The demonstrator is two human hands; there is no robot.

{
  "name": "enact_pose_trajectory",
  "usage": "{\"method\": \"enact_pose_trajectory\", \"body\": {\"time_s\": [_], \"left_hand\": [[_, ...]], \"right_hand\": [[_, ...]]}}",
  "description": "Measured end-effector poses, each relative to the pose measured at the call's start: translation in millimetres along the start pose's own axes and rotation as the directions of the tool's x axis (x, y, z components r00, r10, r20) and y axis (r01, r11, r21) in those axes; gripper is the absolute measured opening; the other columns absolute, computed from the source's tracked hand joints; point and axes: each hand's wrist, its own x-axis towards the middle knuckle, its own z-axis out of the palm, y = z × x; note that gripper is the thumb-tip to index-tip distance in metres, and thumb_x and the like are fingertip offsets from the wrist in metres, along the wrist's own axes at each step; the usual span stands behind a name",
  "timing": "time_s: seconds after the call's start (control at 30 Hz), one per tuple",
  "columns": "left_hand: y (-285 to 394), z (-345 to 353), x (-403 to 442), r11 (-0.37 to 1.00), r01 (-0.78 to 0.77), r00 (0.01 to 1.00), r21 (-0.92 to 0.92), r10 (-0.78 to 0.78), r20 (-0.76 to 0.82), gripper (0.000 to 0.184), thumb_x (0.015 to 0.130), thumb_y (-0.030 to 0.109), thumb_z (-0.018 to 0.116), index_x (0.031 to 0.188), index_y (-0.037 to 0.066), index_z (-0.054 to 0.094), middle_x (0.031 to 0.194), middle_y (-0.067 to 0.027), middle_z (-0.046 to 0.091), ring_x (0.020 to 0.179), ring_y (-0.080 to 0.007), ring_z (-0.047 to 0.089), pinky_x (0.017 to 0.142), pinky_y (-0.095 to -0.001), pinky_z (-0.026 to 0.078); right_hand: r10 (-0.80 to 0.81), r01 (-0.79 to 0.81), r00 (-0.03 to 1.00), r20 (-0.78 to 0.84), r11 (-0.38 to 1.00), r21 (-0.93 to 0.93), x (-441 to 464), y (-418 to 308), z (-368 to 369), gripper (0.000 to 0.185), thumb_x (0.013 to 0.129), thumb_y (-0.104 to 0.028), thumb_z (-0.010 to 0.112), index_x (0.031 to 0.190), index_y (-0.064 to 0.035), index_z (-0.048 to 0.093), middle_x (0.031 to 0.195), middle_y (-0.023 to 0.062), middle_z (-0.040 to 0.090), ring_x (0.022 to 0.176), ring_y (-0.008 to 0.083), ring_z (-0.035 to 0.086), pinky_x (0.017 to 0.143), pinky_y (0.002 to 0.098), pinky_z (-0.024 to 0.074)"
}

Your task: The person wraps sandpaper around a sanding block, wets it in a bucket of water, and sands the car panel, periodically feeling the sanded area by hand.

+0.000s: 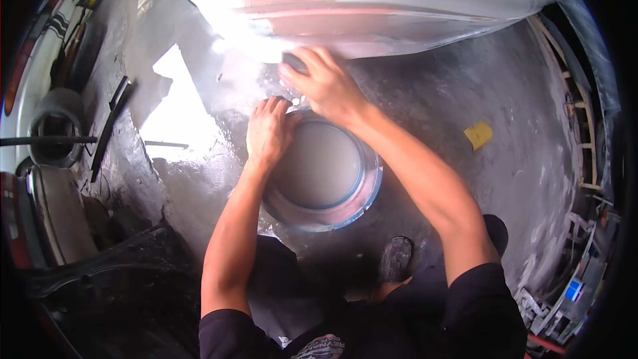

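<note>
A round bucket (372, 189) with a blue-edged, pinkish rim stands on the floor in front of me, filled with cloudy greyish water (322, 163). My left hand (269, 129) is at its far left rim, fingers curled over the edge. Beyond the bucket, my right hand (325, 86) pinches a small dark block (294, 62), probably a sanding block, between thumb and fingers. It is just below the lower edge of a white and pinkish car body panel (425, 10). Glare washes out part of the panel left of the block.
A yellow piece (478, 135) lies on the floor to the right. At left are a tire (56, 126), a black strip (109, 126) and dark car parts (113, 279). Metal frames (585, 126) stand along the right edge. My shoe (397, 258) is near the bucket.
</note>
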Motion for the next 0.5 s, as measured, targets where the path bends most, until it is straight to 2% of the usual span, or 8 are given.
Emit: {"method": "enact_pose_trajectory", "body": {"time_s": [0.03,0.13,0.2,0.27,0.33,0.4,0.43,0.5], "left_hand": [[0.9,-3.4,2.0,0.984,-0.175,0.955,0.028,0.176,-0.24,0.024,0.094,0.014,0.081,0.115,0.005,0.074,0.12,-0.0191,0.071,0.113,-0.0405,0.069,0.096,-0.0537,0.055],[42.3,-15.0,-37.1,0.974,-0.203,0.966,-0.106,0.182,-0.182,0.027,0.09,0.003,0.074,0.117,0.005,0.075,0.115,-0.0178,0.067,0.103,-0.0389,0.064,0.092,-0.0506,0.051],[55.9,18.9,-75.4,0.976,0.106,0.989,-0.19,-0.083,0.125,0.021,0.093,0.009,0.075,0.114,0.005,0.074,0.11,-0.0203,0.07,0.103,-0.0432,0.067,0.091,-0.0547,0.055],[28.8,71.5,-114.9,0.929,0.343,0.915,-0.139,-0.297,0.274,0.023,0.099,0.016,0.069,0.116,0.002,0.074,0.107,-0.0238,0.076,0.099,-0.0445,0.073,0.09,-0.0548,0.059],[1.7,94.9,-119.5,0.674,0.674,0.724,-0.303,-0.521,0.452,0.025,0.102,0.019,0.066,0.11,-0.003,0.074,0.096,-0.023,0.078,0.087,-0.0381,0.075,0.081,-0.0514,0.061],[-8.5,76.1,-84.8,0.076,0.895,0.399,-0.439,-0.573,0.716,0.029,0.104,0.022,0.068,0.096,-0.005,0.076,0.082,-0.0155,0.075,0.075,-0.0252,0.073,0.069,-0.0439,0.059],[0.7,57.9,-63.3,0.089,0.897,0.401,-0.433,-0.575,0.713,0.029,0.104,0.022,0.068,0.096,-0.005,0.076,0.082,-0.0155,0.075,0.075,-0.0252,0.073,0.069,-0.0439,0.059],[26.2,28.7,-17.7,-0.083,0.726,0.579,-0.683,-0.462,0.672,0.031,0.109,0.023,0.064,0.097,-0.002,0.077,0.083,-0.0145,0.075,0.076,-0.0253,0.072,0.071,-0.0426,0.059]], "right_hand": [[0.104,-0.103,0.995,0.004,0.982,0.158,-12.2,-4.5,-22.7,0.045,0.091,-0.012,0.078,0.135,-0.0043,0.078,0.139,0.0195,0.067,0.127,0.0367,0.064,0.111,0.0484,0.0553],[0.309,-0.389,0.913,0.267,0.857,0.339,-87.5,-32.4,-94.1,0.045,0.09,-0.01,0.085,0.135,-0.0059,0.081,0.142,0.024,0.067,0.129,0.0408,0.065,0.109,0.0487,0.0563],[0.367,-0.485,0.866,0.339,0.781,0.394,-125.8,-56.5,-108.3,0.045,0.09,-0.011,0.085,0.134,-0.0062,0.082,0.141,0.0243,0.067,0.129,0.0409,0.065,0.108,0.0481,0.0567],[0.376,-0.527,0.844,0.383,0.715,0.459,-145.4,-71.5,-106.1,0.042,0.092,-0.016,0.084,0.133,-0.007,0.08,0.137,0.0222,0.069,0.122,0.0409,0.067,0.106,0.0492,0.0572],[0.357,-0.495,0.863,0.358,0.74,0.455,-145.7,-70.4,-84.5,0.042,0.091,-0.015,0.084,0.132,-0.0073,0.08,0.136,0.0217,0.069,0.121,0.04,0.068,0.105,0.0495,0.0578],[0.241,-0.352,0.919,0.313,0.86,0.369,-145.6,-65.7,-67.3,0.043,0.087,-0.013,0.083,0.13,-0.0087,0.079,0.133,0.0199,0.069,0.12,0.038,0.068,0.102,0.0503,0.0595],[0.25,-0.355,0.92,0.302,0.857,0.372,-146.6,-66.6,-65.0,0.043,0.087,-0.013,0.083,0.13,-0.0087,0.079,0.133,0.0199,0.069,0.12,0.038,0.068,0.102,0.0503,0.0595],[0.222,-0.308,0.936,0.274,0.894,0.326,-150.9,-64.2,-62.8,0.044,0.086,-0.014,0.081,0.13,-0.0088,0.077,0.132,0.0186,0.068,0.12,0.0376,0.068,0.101,0.0506,0.06]]}}
